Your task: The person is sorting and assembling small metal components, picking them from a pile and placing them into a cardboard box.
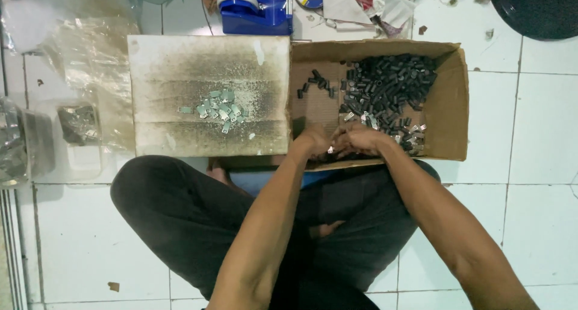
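Note:
My left hand (314, 141) and my right hand (359, 138) meet at the near edge of an open cardboard box (453, 105), fingers closed together around a small metal piece (330, 149). Inside the box lies a heap of small black parts (385, 87), with several silvery metal pieces (412, 135) along its near side. A stained flat board (174, 69) lies left of the box and carries a small pile of silvery metal pieces (221, 110). My crossed legs in dark trousers (180, 207) sit below the box on a white tiled floor.
A blue tape dispenser (253, 12) stands beyond the board. Clear plastic bags (90, 63) and a bag of metal parts (78, 123) lie at the left. A dark round object (536, 9) sits at top right, crumpled paper scraps (373, 6) at top centre.

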